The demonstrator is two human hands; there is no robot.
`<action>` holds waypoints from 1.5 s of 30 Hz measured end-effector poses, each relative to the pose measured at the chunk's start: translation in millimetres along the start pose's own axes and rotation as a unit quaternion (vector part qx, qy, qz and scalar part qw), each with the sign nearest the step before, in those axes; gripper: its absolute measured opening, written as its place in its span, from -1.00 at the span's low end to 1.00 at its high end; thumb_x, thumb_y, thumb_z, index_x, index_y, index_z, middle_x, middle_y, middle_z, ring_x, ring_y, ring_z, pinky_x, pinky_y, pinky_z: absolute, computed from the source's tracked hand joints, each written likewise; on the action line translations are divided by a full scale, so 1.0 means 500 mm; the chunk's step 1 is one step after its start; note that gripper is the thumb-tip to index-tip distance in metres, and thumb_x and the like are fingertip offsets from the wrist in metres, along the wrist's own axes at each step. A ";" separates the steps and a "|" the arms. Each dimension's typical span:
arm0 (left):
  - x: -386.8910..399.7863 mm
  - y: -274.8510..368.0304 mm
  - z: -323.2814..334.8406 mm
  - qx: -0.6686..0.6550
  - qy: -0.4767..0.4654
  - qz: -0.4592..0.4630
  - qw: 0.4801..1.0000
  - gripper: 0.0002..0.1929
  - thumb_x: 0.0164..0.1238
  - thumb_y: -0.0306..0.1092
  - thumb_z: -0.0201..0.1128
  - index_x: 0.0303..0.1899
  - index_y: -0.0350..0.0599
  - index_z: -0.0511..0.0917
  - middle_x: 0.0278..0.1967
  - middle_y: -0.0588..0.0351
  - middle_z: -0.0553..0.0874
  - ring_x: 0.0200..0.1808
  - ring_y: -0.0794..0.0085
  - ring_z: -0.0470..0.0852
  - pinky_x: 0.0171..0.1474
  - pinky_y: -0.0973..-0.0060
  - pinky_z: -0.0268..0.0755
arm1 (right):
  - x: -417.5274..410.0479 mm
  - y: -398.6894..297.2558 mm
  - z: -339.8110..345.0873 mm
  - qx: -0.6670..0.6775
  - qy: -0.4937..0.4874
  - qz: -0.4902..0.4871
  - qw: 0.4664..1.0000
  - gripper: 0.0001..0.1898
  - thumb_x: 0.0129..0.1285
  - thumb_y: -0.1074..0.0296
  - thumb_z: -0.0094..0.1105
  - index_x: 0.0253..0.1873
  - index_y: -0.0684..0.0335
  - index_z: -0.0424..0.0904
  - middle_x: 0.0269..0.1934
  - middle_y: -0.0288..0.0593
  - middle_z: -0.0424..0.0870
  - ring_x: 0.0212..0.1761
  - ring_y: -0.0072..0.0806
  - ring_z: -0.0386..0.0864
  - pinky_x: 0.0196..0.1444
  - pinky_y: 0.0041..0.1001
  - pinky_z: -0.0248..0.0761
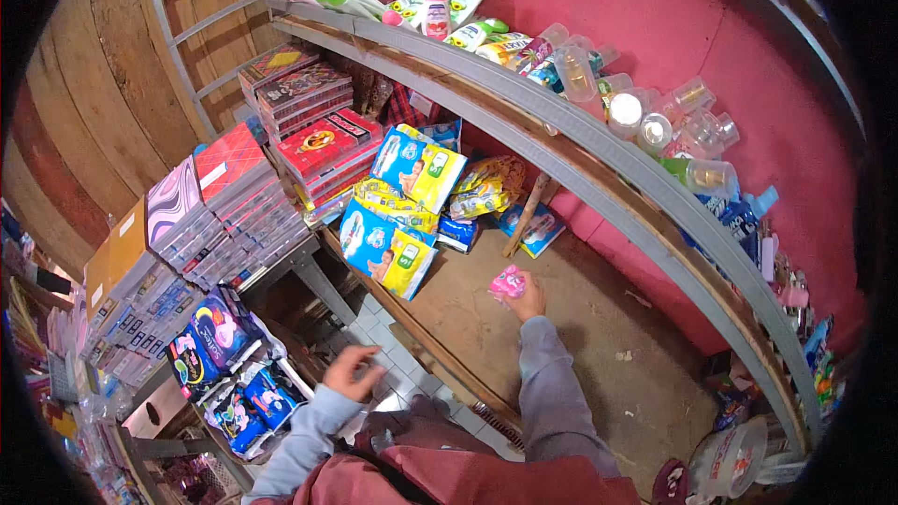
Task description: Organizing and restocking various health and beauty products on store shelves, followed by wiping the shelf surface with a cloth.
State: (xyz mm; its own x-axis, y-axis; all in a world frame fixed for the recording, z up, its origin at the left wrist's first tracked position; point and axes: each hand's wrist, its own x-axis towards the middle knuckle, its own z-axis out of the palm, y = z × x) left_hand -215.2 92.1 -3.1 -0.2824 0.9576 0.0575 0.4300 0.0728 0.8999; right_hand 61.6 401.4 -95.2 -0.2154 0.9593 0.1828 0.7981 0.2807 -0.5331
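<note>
My right hand (527, 300) reaches over the brown wooden shelf board (596, 351) and grips a small pink packet (508, 283). My left hand (354, 372) is in the air over the tiled floor, fingers curled but apart, holding nothing. Blue and yellow diaper packs (388, 247) are piled at the board's left end, ahead of my hands. Another blue pack (533, 228) lies under the upper shelf, behind a wooden stick (527, 214). Dark blue packs of sanitary pads (223, 331) stand in a carton to the left of my left hand.
Stacks of boxed notebooks (231, 217) fill the left side. A metal-edged upper shelf (561, 112) carries bottles (436, 14) and crosses above the board. A clear plastic tub (729, 459) sits at the lower right. White floor tiles (393, 358) show between the shelves.
</note>
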 end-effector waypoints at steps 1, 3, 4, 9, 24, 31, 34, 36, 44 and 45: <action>0.014 0.011 0.044 -0.034 -0.044 0.003 0.998 -0.56 0.22 -0.33 0.32 0.14 -0.10 0.47 -0.05 0.10 0.59 -0.13 0.47 0.58 -0.06 0.50 0.45 | -0.009 -0.008 -0.002 0.122 -0.010 -0.007 0.992 -0.37 -0.21 0.03 0.52 0.02 0.09 0.51 -0.01 -0.12 0.57 0.09 -0.14 0.47 0.08 -0.19 0.36; 0.034 0.025 0.111 -0.199 -0.076 -0.083 0.974 -0.50 0.29 -0.29 0.27 0.25 -0.03 0.37 0.07 0.08 0.55 -0.11 0.44 0.59 -0.04 0.50 0.45 | -0.018 -0.058 -0.008 0.249 -0.017 -0.067 0.966 -0.42 -0.21 0.10 0.53 -0.03 0.10 0.52 -0.14 -0.13 0.62 -0.06 -0.17 0.56 -0.06 -0.26 0.43; 0.042 0.026 0.132 -0.201 -0.072 -0.087 0.973 -0.50 0.29 -0.29 0.27 0.25 -0.03 0.37 0.07 0.08 0.55 -0.11 0.44 0.59 -0.04 0.50 0.45 | -0.046 -0.089 -0.022 0.229 -0.023 -0.110 0.967 -0.44 -0.20 0.12 0.52 -0.05 0.11 0.52 -0.17 -0.12 0.63 -0.10 -0.17 0.57 -0.10 -0.27 0.44; 0.082 0.003 0.206 -0.471 -0.024 -0.250 0.845 -0.30 0.32 -0.27 0.24 0.39 0.10 0.01 0.18 0.03 0.44 0.06 0.20 0.57 -0.04 0.15 0.58 | -0.171 -0.258 -0.079 0.300 -0.173 -0.337 0.875 -0.43 -0.13 0.23 0.50 0.04 0.22 0.50 -0.10 -0.03 0.58 -0.02 -0.11 0.54 0.07 -0.27 0.37; 0.060 0.021 0.190 -0.506 0.117 -0.236 0.821 -0.47 0.31 -0.30 0.26 0.27 0.10 0.24 0.01 0.18 0.56 -0.06 0.37 0.63 -0.12 0.31 0.61 | 0.243 -0.131 0.176 0.198 0.014 -0.059 0.978 -0.61 0.02 0.16 0.45 -0.18 0.27 0.50 -0.28 -0.09 0.60 -0.32 -0.33 0.58 -0.19 -0.38 0.44; 0.014 0.018 0.178 -0.529 0.161 -0.218 0.804 -0.47 0.31 -0.35 0.24 0.26 0.05 0.24 -0.01 0.16 0.57 -0.05 0.37 0.62 -0.11 0.27 0.61 | 0.232 -0.085 0.200 0.236 -0.009 -0.059 0.970 -0.77 0.12 0.30 0.36 -0.29 0.26 0.47 -0.45 -0.21 0.57 -0.45 -0.46 0.54 -0.31 -0.44 0.40; -0.021 0.012 0.169 -0.565 0.168 -0.201 0.782 -0.47 0.30 -0.36 0.24 0.26 0.01 0.24 -0.02 0.14 0.56 -0.05 0.36 0.61 -0.10 0.28 0.60 | 0.157 -0.031 0.133 0.359 -0.040 -0.031 0.932 -0.82 0.19 0.35 0.28 -0.30 0.28 0.46 -0.36 -0.21 0.60 -0.32 -0.48 0.54 -0.23 -0.47 0.38; -0.038 0.003 0.155 -0.559 0.170 -0.202 0.786 -0.47 0.31 -0.34 0.24 0.26 0.00 0.24 -0.01 0.13 0.56 -0.05 0.36 0.61 -0.09 0.30 0.58 | 0.085 0.010 0.071 0.393 -0.005 -0.037 0.919 -0.85 0.23 0.37 0.23 -0.28 0.28 0.45 -0.25 -0.18 0.62 -0.15 -0.44 0.56 -0.13 -0.45 0.40; -0.108 -0.021 0.081 -0.543 0.086 -0.178 0.816 -0.43 0.34 -0.28 0.21 0.33 -0.08 0.20 0.09 0.15 0.53 0.08 0.41 0.54 0.12 0.38 0.42 | -0.055 0.018 -0.113 0.404 -0.031 0.060 0.912 -0.86 0.28 0.41 0.21 -0.19 0.22 0.40 -0.23 -0.23 0.63 -0.24 -0.65 0.51 -0.18 -0.63 0.37; -0.118 -0.025 0.065 -0.547 0.057 -0.166 0.819 -0.43 0.35 -0.27 0.20 0.33 -0.10 0.20 0.10 0.15 0.53 0.10 0.42 0.52 0.16 0.41 0.37 | -0.064 -0.016 -0.117 0.430 -0.043 0.023 0.901 -0.86 0.28 0.41 0.21 -0.19 0.22 0.40 -0.23 -0.23 0.63 -0.24 -0.65 0.51 -0.18 -0.63 0.37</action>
State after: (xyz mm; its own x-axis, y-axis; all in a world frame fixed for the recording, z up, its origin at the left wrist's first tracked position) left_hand -175.9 43.7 -31.6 -0.3325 0.8992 -0.2843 -0.6935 -0.0289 0.7198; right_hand 94.8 366.7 -48.5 -0.2663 0.9588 0.0986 0.0838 0.1250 -0.9886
